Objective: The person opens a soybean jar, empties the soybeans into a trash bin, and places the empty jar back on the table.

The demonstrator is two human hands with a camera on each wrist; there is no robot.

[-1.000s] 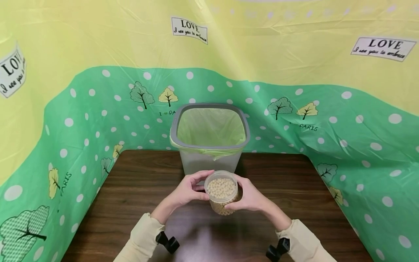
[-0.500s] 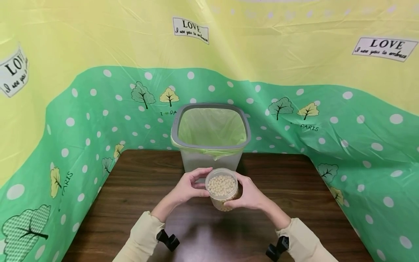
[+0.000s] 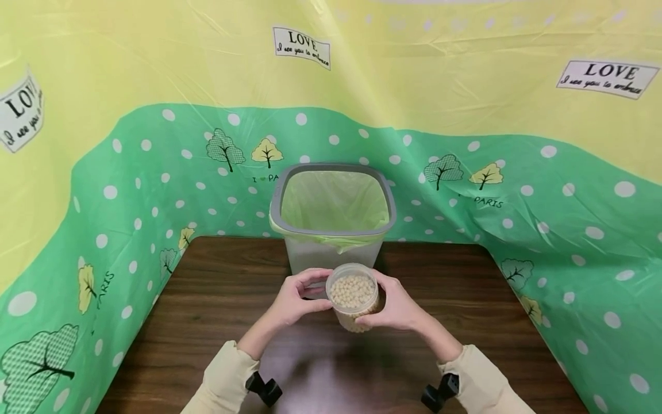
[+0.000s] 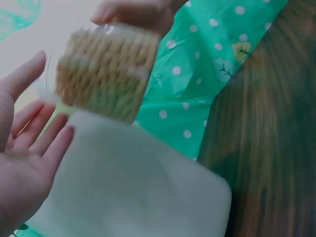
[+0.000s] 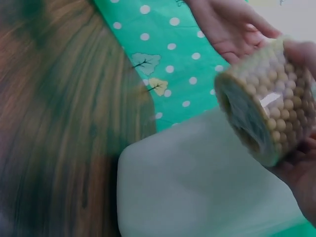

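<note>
A clear round jar (image 3: 357, 319) full of pale, round, bean-like pieces is held above the table, in front of a bin. My right hand (image 3: 397, 305) grips it from the right, thumb on the near side. In the right wrist view, the fingers and thumb wrap the jar (image 5: 284, 106). My left hand (image 3: 295, 299) stands at the jar's left side, thumb and fingers spread, fingertips right at the rim. The left wrist view shows those fingers (image 4: 52, 140) loose beside the jar's mouth end. No lid shows on the jar in the head view.
A pale bin (image 3: 331, 256) with a grey rim and green liner stands on the dark wooden table (image 3: 233, 270), just beyond the jar. Behind and beside the table hangs a green and yellow patterned sheet (image 3: 517, 172). Black wrist mounts (image 3: 264, 389) sit below both sleeves.
The jar and my right hand have shifted slightly up and to the right in the head view. My left hand stays beside the jar with little movement. The bin has not moved.
</note>
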